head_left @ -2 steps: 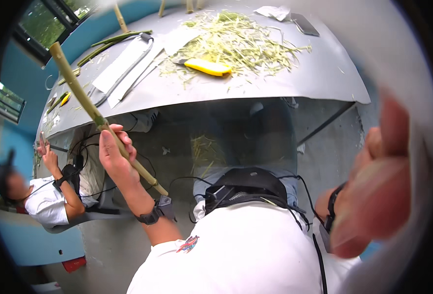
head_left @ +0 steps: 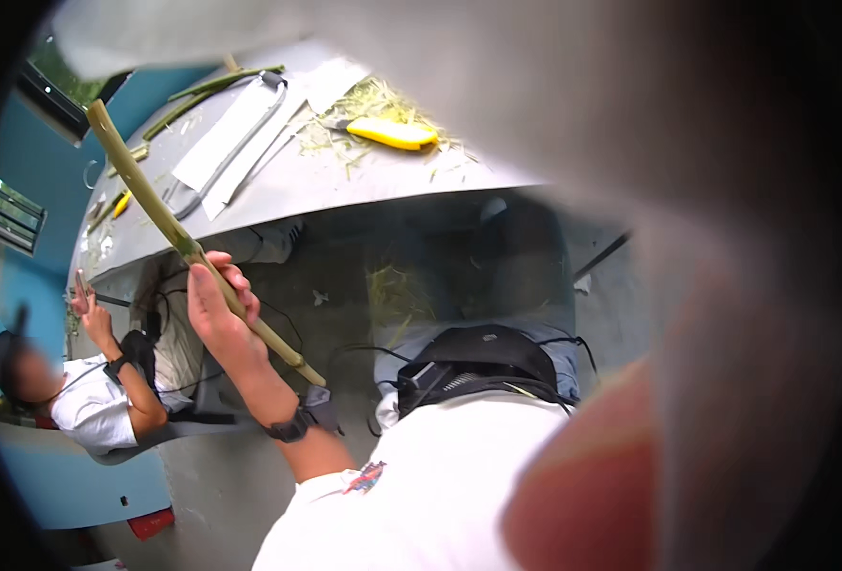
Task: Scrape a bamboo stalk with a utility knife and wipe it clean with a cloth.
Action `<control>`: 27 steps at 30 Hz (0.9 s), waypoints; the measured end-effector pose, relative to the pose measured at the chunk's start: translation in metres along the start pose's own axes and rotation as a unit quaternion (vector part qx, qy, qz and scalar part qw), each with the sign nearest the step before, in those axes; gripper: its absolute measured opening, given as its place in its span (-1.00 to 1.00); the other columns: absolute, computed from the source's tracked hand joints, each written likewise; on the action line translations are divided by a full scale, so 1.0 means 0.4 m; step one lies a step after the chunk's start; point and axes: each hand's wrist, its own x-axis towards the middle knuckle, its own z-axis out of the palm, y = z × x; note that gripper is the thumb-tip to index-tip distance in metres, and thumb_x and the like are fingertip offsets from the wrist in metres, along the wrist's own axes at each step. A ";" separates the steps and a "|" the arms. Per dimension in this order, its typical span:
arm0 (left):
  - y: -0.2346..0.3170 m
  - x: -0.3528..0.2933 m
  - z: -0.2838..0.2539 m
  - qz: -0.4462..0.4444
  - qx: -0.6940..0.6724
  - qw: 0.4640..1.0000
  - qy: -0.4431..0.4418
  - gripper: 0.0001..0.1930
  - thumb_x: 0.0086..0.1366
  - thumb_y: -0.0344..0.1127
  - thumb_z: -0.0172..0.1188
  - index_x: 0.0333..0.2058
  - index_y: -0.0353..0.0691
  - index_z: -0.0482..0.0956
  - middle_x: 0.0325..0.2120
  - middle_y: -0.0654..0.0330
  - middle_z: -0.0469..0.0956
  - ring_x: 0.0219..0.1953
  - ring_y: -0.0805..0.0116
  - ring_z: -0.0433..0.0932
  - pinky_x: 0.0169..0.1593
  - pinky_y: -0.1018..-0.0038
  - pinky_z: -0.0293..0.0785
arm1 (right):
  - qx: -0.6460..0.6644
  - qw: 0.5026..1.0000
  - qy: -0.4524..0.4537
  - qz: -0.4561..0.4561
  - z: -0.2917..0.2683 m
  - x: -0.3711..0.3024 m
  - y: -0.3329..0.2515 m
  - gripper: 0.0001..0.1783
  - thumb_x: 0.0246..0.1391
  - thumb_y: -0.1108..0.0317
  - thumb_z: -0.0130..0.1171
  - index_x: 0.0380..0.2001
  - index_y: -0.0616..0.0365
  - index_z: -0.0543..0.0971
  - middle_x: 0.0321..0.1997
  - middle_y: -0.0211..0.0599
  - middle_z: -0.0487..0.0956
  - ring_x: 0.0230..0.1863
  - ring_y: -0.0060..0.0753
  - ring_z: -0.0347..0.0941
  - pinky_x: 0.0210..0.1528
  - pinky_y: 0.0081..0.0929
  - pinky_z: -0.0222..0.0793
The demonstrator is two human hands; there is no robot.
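Note:
My left hand [head_left: 226, 309] is closed around a peeled green-tan bamboo stick [head_left: 145, 186], below one of its nodes. The stick slants from upper left, across the table's edge in view, down to my wrist. Very close to the camera, at lower right, is my right hand [head_left: 587, 476], a large blur with its fingers not readable. Against it a pale, whitish blurred sheet [head_left: 535, 86], perhaps cloth or paper, covers the top and right of the head view. Whether the right hand grips that sheet is hidden.
On the grey table [head_left: 345, 195] lie a yellow-handled knife [head_left: 392, 133], pale green shavings [head_left: 373, 100], a hacksaw [head_left: 249, 138], white paper [head_left: 213, 143] and green stalks [head_left: 178, 112]. At left sits another person [head_left: 97, 400] with a raised hand. Black cables hang near my lap.
The pale sheet and my right hand have moved inward across the view, hiding the table's right side and most shavings. My left hand keeps hold of the bamboo stick.

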 end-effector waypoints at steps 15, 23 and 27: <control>-0.001 -0.083 -0.073 -0.018 0.028 0.999 0.018 -0.52 0.79 0.18 0.06 -0.01 -0.16 0.62 -0.43 0.34 0.55 -0.58 0.62 0.36 -0.54 0.64 0.24 | -0.016 0.999 0.027 0.028 0.000 -0.025 0.045 -0.32 0.54 0.41 0.27 0.61 0.29 0.38 0.33 0.13 0.71 0.07 -0.11 0.82 0.13 -0.07 0.79; -0.018 -0.085 -0.071 -0.021 0.037 0.999 0.019 -0.53 0.79 0.17 0.06 -0.01 -0.16 0.62 -0.43 0.36 0.55 -0.58 0.64 0.34 -0.54 0.65 0.22 | -0.015 0.998 0.025 0.051 0.011 -0.043 0.062 -0.33 0.54 0.41 0.26 0.61 0.29 0.38 0.33 0.12 0.71 0.07 -0.12 0.82 0.14 -0.08 0.79; -0.045 -0.056 -0.048 -0.019 0.027 0.999 0.012 -0.53 0.79 0.17 0.06 -0.01 -0.16 0.62 -0.43 0.36 0.55 -0.58 0.64 0.34 -0.54 0.66 0.22 | -0.006 0.998 0.024 0.061 0.007 -0.037 0.074 -0.33 0.54 0.42 0.26 0.61 0.30 0.38 0.33 0.12 0.71 0.07 -0.13 0.82 0.14 -0.09 0.79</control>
